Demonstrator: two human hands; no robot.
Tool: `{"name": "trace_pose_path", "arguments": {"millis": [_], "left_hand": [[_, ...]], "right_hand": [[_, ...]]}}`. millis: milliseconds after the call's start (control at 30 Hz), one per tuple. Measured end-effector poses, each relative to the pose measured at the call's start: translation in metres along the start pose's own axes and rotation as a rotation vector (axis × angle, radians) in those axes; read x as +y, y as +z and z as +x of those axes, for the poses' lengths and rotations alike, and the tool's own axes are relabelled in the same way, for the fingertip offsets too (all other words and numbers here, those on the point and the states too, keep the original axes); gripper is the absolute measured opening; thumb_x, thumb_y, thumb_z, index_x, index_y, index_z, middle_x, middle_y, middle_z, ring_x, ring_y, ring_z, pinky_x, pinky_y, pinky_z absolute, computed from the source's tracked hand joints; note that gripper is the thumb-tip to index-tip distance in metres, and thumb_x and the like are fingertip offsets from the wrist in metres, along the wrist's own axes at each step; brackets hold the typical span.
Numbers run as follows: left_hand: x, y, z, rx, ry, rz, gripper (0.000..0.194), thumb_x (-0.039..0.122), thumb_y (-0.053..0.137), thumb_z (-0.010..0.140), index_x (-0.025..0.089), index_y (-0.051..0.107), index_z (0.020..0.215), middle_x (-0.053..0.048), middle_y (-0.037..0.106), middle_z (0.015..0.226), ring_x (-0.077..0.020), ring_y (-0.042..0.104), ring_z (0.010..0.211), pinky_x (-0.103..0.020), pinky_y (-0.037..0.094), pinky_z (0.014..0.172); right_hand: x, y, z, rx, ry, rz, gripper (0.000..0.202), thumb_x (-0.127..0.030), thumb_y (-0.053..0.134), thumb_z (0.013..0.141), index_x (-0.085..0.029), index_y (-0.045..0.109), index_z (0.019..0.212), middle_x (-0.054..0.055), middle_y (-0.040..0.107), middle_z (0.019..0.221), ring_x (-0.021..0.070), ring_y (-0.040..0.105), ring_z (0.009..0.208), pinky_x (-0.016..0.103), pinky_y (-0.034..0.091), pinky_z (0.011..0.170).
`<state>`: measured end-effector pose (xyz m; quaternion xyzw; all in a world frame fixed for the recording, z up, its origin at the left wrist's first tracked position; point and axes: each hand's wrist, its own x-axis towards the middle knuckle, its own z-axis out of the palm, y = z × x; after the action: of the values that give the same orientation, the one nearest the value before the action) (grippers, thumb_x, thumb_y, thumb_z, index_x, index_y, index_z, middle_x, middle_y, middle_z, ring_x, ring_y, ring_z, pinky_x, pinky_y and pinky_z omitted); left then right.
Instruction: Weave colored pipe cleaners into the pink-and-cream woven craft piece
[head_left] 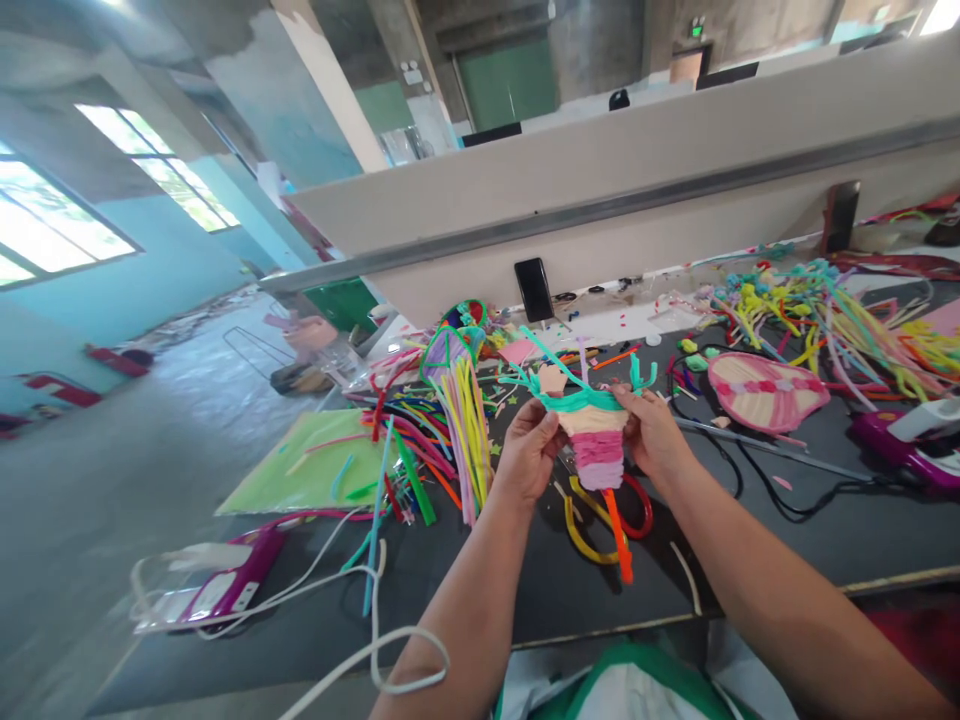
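Between my two hands, above the dark table, is a pipe-cleaner craft piece [598,445] with green, cream, pink and lilac bands, loose green strands at its top and an orange stem pointing down. My left hand [531,450] pinches its upper left edge. At the upper right edge, my right hand [651,425] grips it with thumb and fingers. Below the piece lie scissors with yellow and red handles [592,545], partly hidden by the orange stem. A bundle of yellow and lilac strips [466,430] is left of my left hand.
Purple power strips with white plugs lie at left [232,580] and right [915,450]. A pink oval craft [769,390] lies right of my hands. A phone [534,289] leans on the partition [480,225]. White cable loops [409,660] cross the front left.
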<state>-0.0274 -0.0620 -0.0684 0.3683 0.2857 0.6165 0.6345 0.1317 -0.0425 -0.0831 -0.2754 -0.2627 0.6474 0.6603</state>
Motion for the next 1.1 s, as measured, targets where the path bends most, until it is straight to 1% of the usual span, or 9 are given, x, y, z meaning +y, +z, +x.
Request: {"name": "trace_pose_path", "arguments": {"millis": [67,200,333,433,533,567,767,933,1100], "left_hand": [[0.000,-0.001,0.001,0.006,0.008,0.015,0.027,0.023,0.077,0.067,0.021,0.065,0.092,0.000,0.070,0.087,-0.0099,0.063,0.066,-0.022,0.048,0.062],[-0.001,-0.002,0.002,-0.004,0.008,-0.015,0.026,0.023,0.077,0.067,0.021,0.065,0.091,0.000,0.069,0.087,-0.0096,0.063,0.070,-0.021,0.048,0.065],[0.000,-0.003,0.003,-0.036,0.002,-0.048,0.024,0.022,0.074,0.070,0.020,0.065,0.092,-0.001,0.069,0.088,-0.0094,0.064,0.071,-0.021,0.049,0.067],[0.006,-0.004,0.004,-0.015,0.015,-0.041,0.023,0.024,0.074,0.071,0.019,0.065,0.092,-0.001,0.069,0.085,-0.0101,0.063,0.069,-0.021,0.048,0.063],[0.015,-0.007,0.006,0.016,0.048,-0.053,0.026,0.026,0.074,0.070,0.020,0.065,0.094,-0.003,0.070,0.092,-0.0146,0.066,0.080,-0.024,0.050,0.070],[0.018,-0.009,0.006,0.015,0.047,-0.063,0.027,0.026,0.074,0.070,0.020,0.065,0.094,-0.003,0.070,0.093,-0.0160,0.066,0.083,-0.026,0.050,0.073],[0.021,-0.012,0.000,-0.079,-0.090,-0.030,0.028,0.025,0.076,0.067,0.016,0.067,0.092,-0.007,0.071,0.089,-0.0213,0.068,0.085,-0.032,0.051,0.081],[0.020,-0.011,-0.002,-0.125,-0.158,-0.006,0.028,0.023,0.076,0.067,0.016,0.069,0.093,-0.007,0.072,0.086,-0.0221,0.069,0.082,-0.033,0.053,0.079],[0.024,-0.008,-0.003,-0.195,-0.192,0.005,0.026,0.022,0.074,0.069,0.015,0.069,0.093,-0.008,0.072,0.086,-0.0236,0.069,0.084,-0.034,0.053,0.077]], "right_hand": [[0.002,-0.001,0.000,-0.021,0.010,-0.001,0.021,-0.030,0.076,0.067,-0.020,0.062,0.078,-0.006,0.062,0.059,0.0092,0.053,0.046,0.024,0.045,0.051],[0.004,-0.001,0.000,-0.064,0.005,0.040,0.017,-0.027,0.075,0.069,-0.020,0.062,0.078,-0.006,0.059,0.054,0.0103,0.055,0.047,0.026,0.048,0.057],[0.000,0.004,-0.006,-0.087,-0.027,0.025,0.021,-0.031,0.071,0.072,-0.020,0.064,0.089,0.001,0.069,0.077,0.0167,0.065,0.067,0.030,0.051,0.064],[-0.009,0.007,-0.011,-0.215,0.023,-0.014,0.030,-0.027,0.070,0.068,-0.022,0.064,0.097,0.003,0.071,0.090,0.0201,0.067,0.077,0.032,0.052,0.067],[-0.018,0.009,-0.014,-0.411,0.097,-0.050,0.044,-0.018,0.069,0.057,-0.023,0.065,0.101,0.004,0.071,0.098,0.0225,0.066,0.088,0.034,0.051,0.074],[-0.020,0.009,-0.015,-0.443,0.107,-0.059,0.046,-0.017,0.068,0.056,-0.022,0.066,0.101,0.004,0.070,0.099,0.0222,0.066,0.089,0.033,0.051,0.075],[-0.017,0.008,-0.010,-0.334,0.171,-0.099,0.025,-0.019,0.071,0.062,-0.021,0.070,0.087,0.002,0.071,0.082,0.0146,0.065,0.072,0.026,0.052,0.068],[-0.016,0.006,-0.009,-0.390,0.260,-0.059,0.034,-0.023,0.073,0.056,-0.020,0.070,0.089,0.002,0.071,0.080,0.0150,0.064,0.067,0.027,0.051,0.063],[-0.019,0.006,-0.011,-0.441,0.257,-0.087,0.035,-0.019,0.072,0.051,-0.020,0.070,0.087,0.002,0.071,0.080,0.0165,0.065,0.069,0.028,0.051,0.065]]}}
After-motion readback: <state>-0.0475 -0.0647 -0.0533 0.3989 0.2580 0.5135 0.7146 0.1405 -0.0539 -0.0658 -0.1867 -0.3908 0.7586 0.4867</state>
